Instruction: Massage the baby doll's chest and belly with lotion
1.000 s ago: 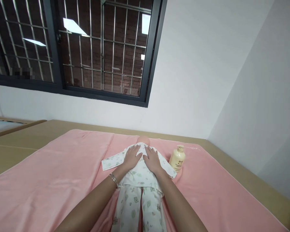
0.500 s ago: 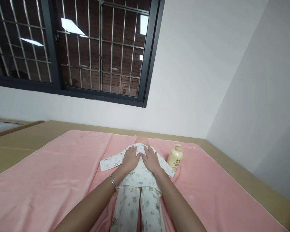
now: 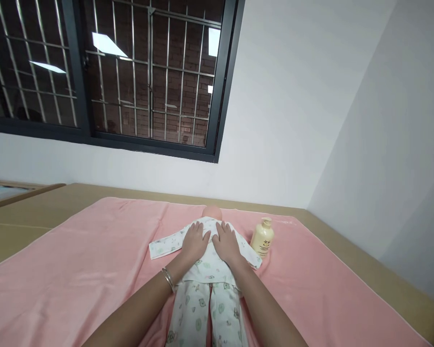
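A baby doll (image 3: 211,212) lies stretched out on a pink blanket (image 3: 104,250), its head toward the wall. It wears a white printed top (image 3: 210,267) and matching trousers (image 3: 193,308), sleeves spread to both sides. My left hand (image 3: 195,241), with a bracelet at the wrist, lies flat on the left side of the doll's upper body. On the other side rests my right hand (image 3: 226,241), also flat with fingers stretched. The two thumbs point toward each other with a small gap between. Beside the doll's right-hand sleeve stands a pale yellow bottle (image 3: 263,237).
The blanket covers a wooden surface (image 3: 369,274) that meets a white wall (image 3: 275,120). A dark-framed window (image 3: 217,96) with bars outside is above. At the far left is a wooden-edged frame (image 3: 29,195) with pale cloth inside.
My hands stay on the doll's upper body; the fingers have drawn slightly closer together and the thumbs slightly farther apart. The view has tilted up a little. The bottle and doll stay put.
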{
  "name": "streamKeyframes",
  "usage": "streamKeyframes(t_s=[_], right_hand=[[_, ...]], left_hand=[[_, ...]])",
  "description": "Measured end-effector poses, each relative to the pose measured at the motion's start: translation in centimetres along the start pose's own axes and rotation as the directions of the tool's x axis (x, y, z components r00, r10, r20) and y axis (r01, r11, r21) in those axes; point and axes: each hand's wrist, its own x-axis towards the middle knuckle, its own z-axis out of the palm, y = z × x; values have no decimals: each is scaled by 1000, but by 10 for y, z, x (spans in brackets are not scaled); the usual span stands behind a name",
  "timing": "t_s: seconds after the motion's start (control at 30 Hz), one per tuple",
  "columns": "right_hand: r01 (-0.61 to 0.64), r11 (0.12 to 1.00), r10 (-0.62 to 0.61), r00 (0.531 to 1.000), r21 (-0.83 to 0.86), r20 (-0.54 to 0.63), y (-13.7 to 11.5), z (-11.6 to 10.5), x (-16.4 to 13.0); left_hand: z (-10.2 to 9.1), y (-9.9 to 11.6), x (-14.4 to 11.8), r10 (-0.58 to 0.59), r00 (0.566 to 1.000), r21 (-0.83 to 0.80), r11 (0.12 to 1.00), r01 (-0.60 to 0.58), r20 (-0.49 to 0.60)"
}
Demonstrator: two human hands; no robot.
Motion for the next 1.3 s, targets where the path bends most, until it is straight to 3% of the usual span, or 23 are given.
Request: streamKeyframes(t_s=[0.1, 0.33, 0.53, 0.67, 0.9, 1.1, 1.2, 1.3], right_hand=[[79, 996, -79, 997, -31, 23, -2, -1, 4], [-11, 996, 12, 1000, -87, 9, -23, -5, -9], [19, 1000, -19, 999, -19, 31, 1, 2, 6], [74, 997, -74, 997, -3, 24, -1, 3, 6], [-45, 994, 48, 999, -101, 18, -20, -5, -9], [25, 999, -27, 999, 47, 42, 3, 2, 5], [71, 997, -71, 997, 28, -7, 0, 3, 3], [11, 1000, -12, 1000, -23, -23, -10, 2, -2]], left_hand=[[-1, 3, 2, 112, 992, -5, 994, -112, 57], [-4, 20, -4, -83, 991, 143, 987, 68, 101], [8, 1, 2, 50, 998, 113, 992, -47, -23], [8, 2, 0, 163, 985, 24, 987, -161, -55], [4, 11, -14, 15, 997, 9, 1000, -15, -72], [19, -7, -6, 108, 990, -143, 982, -121, -94], [20, -6, -10, 141, 970, -152, 973, -172, -198], [17, -1, -17, 124, 960, -120, 980, -158, -250]])
